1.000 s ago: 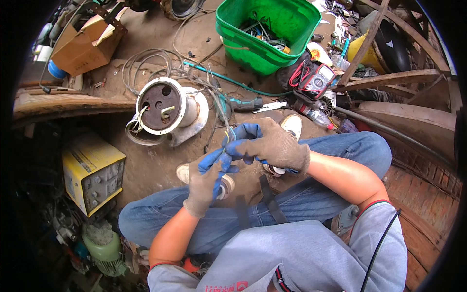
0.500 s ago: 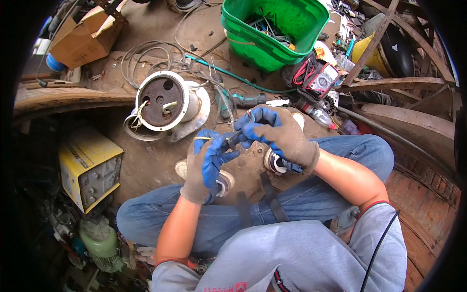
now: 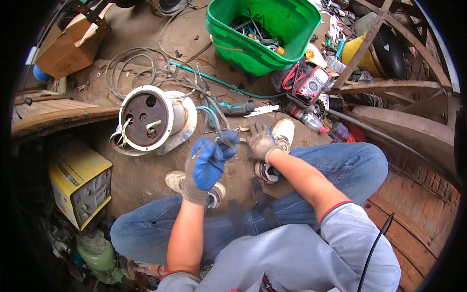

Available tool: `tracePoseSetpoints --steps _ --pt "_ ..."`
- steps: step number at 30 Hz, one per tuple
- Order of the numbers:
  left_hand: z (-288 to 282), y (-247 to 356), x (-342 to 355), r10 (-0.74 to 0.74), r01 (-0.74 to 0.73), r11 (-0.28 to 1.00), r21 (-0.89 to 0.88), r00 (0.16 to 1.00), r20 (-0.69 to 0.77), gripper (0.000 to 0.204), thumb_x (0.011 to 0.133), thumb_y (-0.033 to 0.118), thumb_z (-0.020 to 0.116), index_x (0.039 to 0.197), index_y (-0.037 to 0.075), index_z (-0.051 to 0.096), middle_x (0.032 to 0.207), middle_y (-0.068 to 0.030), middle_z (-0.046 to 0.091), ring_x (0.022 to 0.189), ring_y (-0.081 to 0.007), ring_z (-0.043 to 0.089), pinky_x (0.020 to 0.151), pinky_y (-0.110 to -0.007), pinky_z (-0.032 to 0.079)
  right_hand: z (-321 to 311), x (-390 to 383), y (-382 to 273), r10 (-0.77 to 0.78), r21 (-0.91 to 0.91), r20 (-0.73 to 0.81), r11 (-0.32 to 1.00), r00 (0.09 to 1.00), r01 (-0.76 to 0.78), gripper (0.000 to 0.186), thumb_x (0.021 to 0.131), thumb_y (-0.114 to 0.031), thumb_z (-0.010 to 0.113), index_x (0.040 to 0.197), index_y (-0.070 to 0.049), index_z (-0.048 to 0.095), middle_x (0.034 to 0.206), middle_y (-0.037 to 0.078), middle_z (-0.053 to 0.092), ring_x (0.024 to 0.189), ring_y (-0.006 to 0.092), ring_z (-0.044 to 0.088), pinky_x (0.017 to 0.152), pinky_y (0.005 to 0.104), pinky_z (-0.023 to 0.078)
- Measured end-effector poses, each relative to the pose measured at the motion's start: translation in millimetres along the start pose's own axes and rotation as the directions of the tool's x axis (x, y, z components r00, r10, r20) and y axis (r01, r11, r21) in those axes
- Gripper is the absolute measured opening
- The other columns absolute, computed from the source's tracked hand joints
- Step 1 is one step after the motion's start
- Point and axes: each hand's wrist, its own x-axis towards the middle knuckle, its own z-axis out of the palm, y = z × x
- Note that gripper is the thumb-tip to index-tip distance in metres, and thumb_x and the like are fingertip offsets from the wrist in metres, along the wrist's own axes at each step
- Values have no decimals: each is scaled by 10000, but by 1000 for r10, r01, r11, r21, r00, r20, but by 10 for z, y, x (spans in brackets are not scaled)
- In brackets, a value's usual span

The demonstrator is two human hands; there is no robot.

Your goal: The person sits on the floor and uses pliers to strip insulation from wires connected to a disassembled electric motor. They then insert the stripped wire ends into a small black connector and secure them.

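My left hand, in a blue and grey-brown work glove, is closed round a cable. Blue and grey wires arch above its fingers. My right hand, gloved alike, is low by the ground beside my right shoe, palm down. Its fingers curl over something small with pale ends showing at their left; what it is I cannot make out. Ahead to the left lies a round metal motor housing with a brown, holed end plate and loose white wires. A teal power tool lies beyond my hands.
A green bucket of tools stands at the far side. Right of it are a red multimeter and a plastic bottle. Coiled cable lies behind the housing. A yellow welder box stands left; curved wooden frames stand right.
My right hand has left the cable and moved down to the ground by my right shoe. The left hand keeps the cable. The whole view has shifted slightly.
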Motion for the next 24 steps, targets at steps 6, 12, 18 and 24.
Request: tracePoseSetpoints --steps 6,12,18,24 --pt "45 -117 40 17 -17 999 -38 1000 20 341 1099 218 526 859 -9 608 1387 -350 591 1343 -421 577 1111 -467 539 54 320 -95 56 57 139 996 989 -65 555 923 -341 652 1385 -33 644 1544 270 460 1447 490 401 1198 628 300" --pt "159 -148 33 42 -42 999 -13 999 -20 322 1095 208 538 886 -17 633 1366 -336 614 1330 -390 589 1130 -470 508 -121 230 -93 49 248 -2 968 999 -47 402 988 -218 560 1332 -64 699 1503 247 498 1397 488 460 1142 679 339" --pt "120 -180 29 59 -59 998 7 998 -12 280 1090 178 548 926 -24 651 1351 -316 636 1314 -367 607 1134 -483 501 259 286 -91 -91 143 71 986 993 80 452 991 -261 561 1379 -52 662 1519 269 476 1450 526 399 1167 746 273" --pt "141 -168 24 108 -108 994 -36 994 17 269 1094 200 555 962 -11 656 1331 -294 646 1314 -352 606 1097 -474 525 -184 233 -70 -48 182 213 983 976 9 509 987 -315 550 1406 -39 636 1533 282 471 1437 520 433 1129 730 351"
